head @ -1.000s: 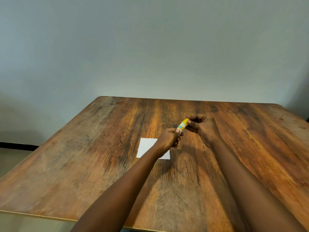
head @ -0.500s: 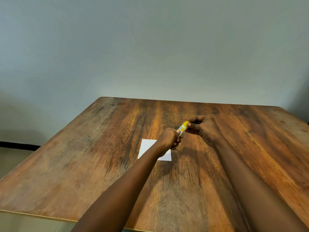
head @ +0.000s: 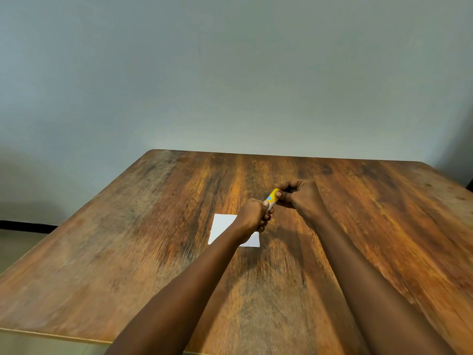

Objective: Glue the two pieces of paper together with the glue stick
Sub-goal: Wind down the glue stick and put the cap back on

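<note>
A small yellow glue stick (head: 272, 199) with a blue label is held in the air between both hands, above the middle of the table. My left hand (head: 252, 213) grips its lower end in a fist. My right hand (head: 299, 197) pinches its upper end with the fingertips. White paper (head: 222, 226) lies flat on the wooden table (head: 128, 239) right under my left hand and wrist, which hide part of it. I can make out only one white sheet; whether a second lies on it is unclear.
The table ends at a far edge near the grey wall (head: 230, 73) and at a near edge at the bottom left. Floor and a dark skirting strip (head: 23, 225) show on the left.
Both hands with the glue stick have stayed almost in place, shifting only slightly toward me. The paper has not moved.
</note>
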A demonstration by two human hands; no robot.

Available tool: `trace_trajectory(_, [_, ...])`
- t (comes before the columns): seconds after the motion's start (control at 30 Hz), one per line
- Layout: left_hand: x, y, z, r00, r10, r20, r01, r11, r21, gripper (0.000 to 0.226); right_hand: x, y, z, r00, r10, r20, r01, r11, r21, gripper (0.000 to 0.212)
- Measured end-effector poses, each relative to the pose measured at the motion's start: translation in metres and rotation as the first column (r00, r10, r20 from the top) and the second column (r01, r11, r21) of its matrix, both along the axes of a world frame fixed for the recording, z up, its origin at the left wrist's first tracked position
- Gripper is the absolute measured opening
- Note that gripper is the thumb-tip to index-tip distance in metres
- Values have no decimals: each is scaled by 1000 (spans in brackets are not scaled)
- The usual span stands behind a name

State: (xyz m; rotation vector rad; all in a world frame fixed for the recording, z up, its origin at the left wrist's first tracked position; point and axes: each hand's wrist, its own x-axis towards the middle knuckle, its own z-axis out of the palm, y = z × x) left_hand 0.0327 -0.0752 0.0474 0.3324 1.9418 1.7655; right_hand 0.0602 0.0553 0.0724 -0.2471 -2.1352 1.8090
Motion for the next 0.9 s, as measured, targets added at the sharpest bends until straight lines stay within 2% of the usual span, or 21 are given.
trace_trajectory(0.13, [-3, -2, -8, 1000, 4, -8, -3, 999, 36, 41, 1, -4, -2, 1000, 1, -14, -1, 1000, -19, 23])
trace_trajectory(0.27, [-3, -1, -7, 999, -47, -14, 48, 988, 149, 36, 2, -3, 1, 997, 66, -32, -62, 992, 110, 32])
trace_trajectory(0.33, [-6, -4, -5, 993, -101, -65, 108, 988, 110, 34, 1, -1, 2, 997, 58, -41, -52, 990, 129, 32])
trace_trajectory(0.43, [-11, -11, -6, 979, -170, -113, 174, 985, 24, 34, 2, 0, -3, 998, 37, -50, -34, 998, 60, 38])
trace_trajectory(0.57, [-17, -19, -10, 991, -119, -64, 120, 993, 14, 26, 1, 2, -15, 999, -40, -34, 38, 997, -63, 41])
trace_trajectory(0.6, [-18, -21, -12, 991, -102, -81, 100, 995, -25, 25, 0, 4, -18, 996, -77, -33, 76, 997, -32, 38])
trace_trajectory(0.67, [-21, -25, -20, 976, -117, -182, 69, 966, -250, 25, -1, 10, -24, 989, -142, -28, 144, 979, 146, 36])
trace_trajectory(0.73, [-26, -27, -31, 943, -183, -280, 2, 840, -543, 27, -1, 14, -28, 982, -189, -7, 181, 930, 321, 37])
trace_trajectory(0.77, [-28, -27, -37, 928, -186, -323, -75, 755, -651, 35, -2, 16, -30, 979, -206, 0, 191, 910, 367, 36])
trace_trajectory(0.83, [-32, -27, -47, 895, -185, -407, -204, 641, -740, 51, -4, 19, -35, 974, -226, -1, 202, 868, 453, 31])
trace_trajectory(0.9, [-36, -26, -58, 879, -217, -425, -224, 598, -769, 61, -5, 19, -41, 971, -237, 17, 190, 817, 545, 27])
